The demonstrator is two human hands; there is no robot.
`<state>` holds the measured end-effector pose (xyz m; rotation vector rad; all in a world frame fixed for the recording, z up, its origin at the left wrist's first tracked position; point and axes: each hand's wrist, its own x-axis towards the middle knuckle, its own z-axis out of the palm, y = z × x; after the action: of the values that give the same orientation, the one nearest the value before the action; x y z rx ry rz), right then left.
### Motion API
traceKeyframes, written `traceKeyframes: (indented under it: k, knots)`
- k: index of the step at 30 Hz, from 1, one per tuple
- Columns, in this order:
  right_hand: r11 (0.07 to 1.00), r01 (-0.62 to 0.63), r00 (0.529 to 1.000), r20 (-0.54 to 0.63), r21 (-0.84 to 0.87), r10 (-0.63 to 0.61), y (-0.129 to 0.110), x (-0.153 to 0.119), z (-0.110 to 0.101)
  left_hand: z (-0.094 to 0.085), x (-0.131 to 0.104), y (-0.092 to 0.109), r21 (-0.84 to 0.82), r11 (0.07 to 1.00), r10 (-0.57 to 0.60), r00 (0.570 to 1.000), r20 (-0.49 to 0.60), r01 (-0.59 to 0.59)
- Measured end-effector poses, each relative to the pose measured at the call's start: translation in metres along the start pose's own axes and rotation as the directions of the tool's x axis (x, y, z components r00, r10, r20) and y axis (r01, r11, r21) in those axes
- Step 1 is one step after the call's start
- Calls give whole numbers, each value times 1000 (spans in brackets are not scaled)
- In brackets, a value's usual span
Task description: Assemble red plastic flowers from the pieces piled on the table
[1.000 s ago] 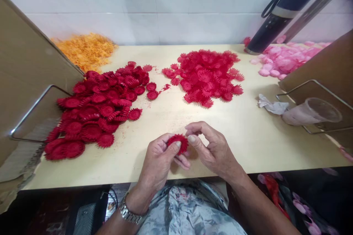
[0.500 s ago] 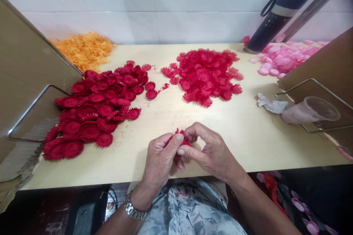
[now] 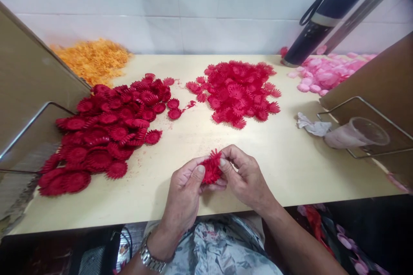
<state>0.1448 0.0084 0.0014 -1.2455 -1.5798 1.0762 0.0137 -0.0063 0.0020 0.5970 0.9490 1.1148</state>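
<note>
Between my two hands, near the front edge of the table (image 3: 284,172), is a red fringed flower piece (image 3: 212,169). My left hand (image 3: 185,187) is closed on its left side, thumb on top. My right hand (image 3: 243,174) pinches its right edge between thumb and fingers; some fingertips lie hidden behind the piece. To the left is a heap of dark red fringed flower discs (image 3: 106,133). Beyond my hands lies a looser pile of brighter red fringed pieces (image 3: 238,90). A few single discs (image 3: 174,114) lie between the two piles.
Orange petals (image 3: 97,60) are heaped at the back left, pink petals (image 3: 325,75) at the back right. A dark bottle (image 3: 309,36) leans near the wall. A crumpled tissue (image 3: 312,125) and a tilted plastic cup (image 3: 342,135) sit at the right. Cardboard panels (image 3: 32,60) flank both sides.
The red flower piece, mostly covered by my fingers before, now shows its fringed face. My thumbs have moved apart to its two sides. The view has shifted slightly.
</note>
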Motion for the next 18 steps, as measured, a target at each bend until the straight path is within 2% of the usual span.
traceKeyframes:
  k: [2, 5, 10, 13, 15, 17, 18]
  knots:
    - [991, -44, 999, 33, 130, 41, 1, 1, -1, 1, -1, 1, 51, 999, 3, 1000, 17, -4]
    - [969, -57, 994, 103, 242, 33, -2, 1, -3, 4, 1, 3, 154, 988, 25, 1000, 5, -26]
    - [975, -26, 980, 197, 219, -18, -11, -5, -3, 9, 4, 8, 427, 900, 160, 978, -132, -89]
    - [983, -37, 988, 155, 181, 9, -9, -5, -3, 9, 3, 9, 516, 848, 226, 964, -141, -123]
    - [975, -61, 993, 108, 214, 39, -2, -1, -6, 7, 1, 9, 486, 869, 157, 984, -88, -95]
    - [960, -50, 998, -27, 275, 60, 6, 6, -14, 2, -1, 10, 421, 905, 96, 992, -79, -55]
    - [955, -26, 990, -123, 296, 66, 9, 10, -19, -1, -2, 11, 390, 919, 107, 988, -112, -56]
